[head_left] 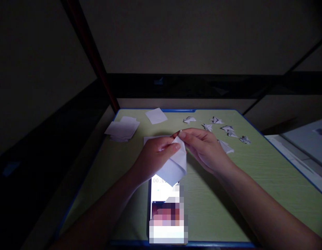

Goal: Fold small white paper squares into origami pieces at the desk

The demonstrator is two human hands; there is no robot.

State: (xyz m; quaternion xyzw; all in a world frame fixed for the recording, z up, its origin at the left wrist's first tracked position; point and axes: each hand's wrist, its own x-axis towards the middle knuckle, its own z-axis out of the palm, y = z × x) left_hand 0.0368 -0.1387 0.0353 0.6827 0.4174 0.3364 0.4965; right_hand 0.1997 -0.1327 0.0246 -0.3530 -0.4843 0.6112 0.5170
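Observation:
Between both hands is a white sheet of paper (176, 168), partly folded, with creases across it and one corner pointing down. My left hand (155, 152) is closed on its left side, thumb lying over the front. At the top corner, my right hand (202, 144) pinches the paper between thumb and fingers. Below the paper lies a phone (163, 194) with a lit screen, part of it blurred out. Another pale flat sheet (147, 139) shows just behind my left hand, mostly hidden.
A stack of paper squares (121, 129) lies at the table's back left, with a single square sheet (156, 116) beside it. Several small folded paper pieces (228, 128) are scattered at the back right. The green table (215, 211) has a blue edge. A silver laptop (309, 135) stands right of it.

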